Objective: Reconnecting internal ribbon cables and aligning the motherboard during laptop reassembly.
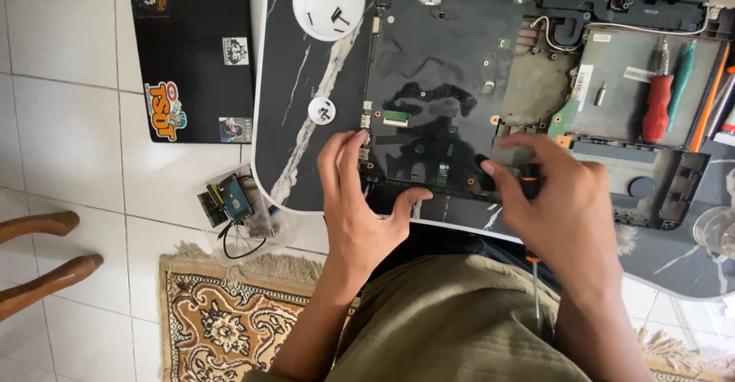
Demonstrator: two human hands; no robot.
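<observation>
Two hands (364,206) on opened laptop (444,91)

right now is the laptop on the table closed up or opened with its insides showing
Opened up. The laptop lies with its cover off, circuit board and fan area bare, left hand steadying its edge and right hand holding a screwdriver.

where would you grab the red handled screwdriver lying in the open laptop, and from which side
Grip the red screwdriver around its thick red handle, coming straight down from above. It lies flat on the grey metal bay with the handle toward the person and the thin shaft pointing away. A green tool lies close on its right, so put the fingers across the handle's lower part, where there seems more room.
</observation>
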